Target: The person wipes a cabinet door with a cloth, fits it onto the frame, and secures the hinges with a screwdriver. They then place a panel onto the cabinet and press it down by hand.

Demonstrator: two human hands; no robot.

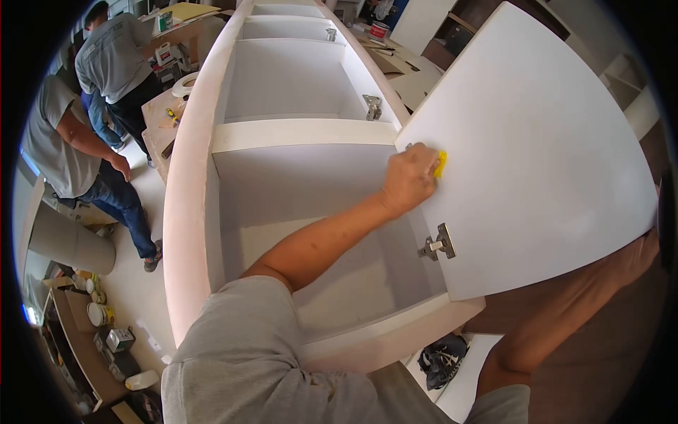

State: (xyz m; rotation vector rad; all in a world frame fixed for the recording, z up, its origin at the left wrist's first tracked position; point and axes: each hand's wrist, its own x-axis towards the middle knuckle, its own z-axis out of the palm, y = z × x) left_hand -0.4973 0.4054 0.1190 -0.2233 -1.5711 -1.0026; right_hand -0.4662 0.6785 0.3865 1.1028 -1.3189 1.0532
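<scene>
My left hand (411,178) is closed around a yellow-handled screwdriver (441,165), mostly hidden by my fingers. It is beside the inner face of an open white door (537,148), near the door's hinge side. Below it, a metal hinge (439,242) joins the door to the long white cabinet (304,134), which lies on its back with its compartments facing up. My right hand (641,251) is at the door's far lower corner, in shadow at the view's edge, its fingers hidden.
More hinges (372,107) sit along the cabinet's right wall. At left, two people (70,141) stand near a workbench (157,127) with tools on it. Tubs and boxes (100,314) are on the floor. A red can (378,30) stands on a table behind.
</scene>
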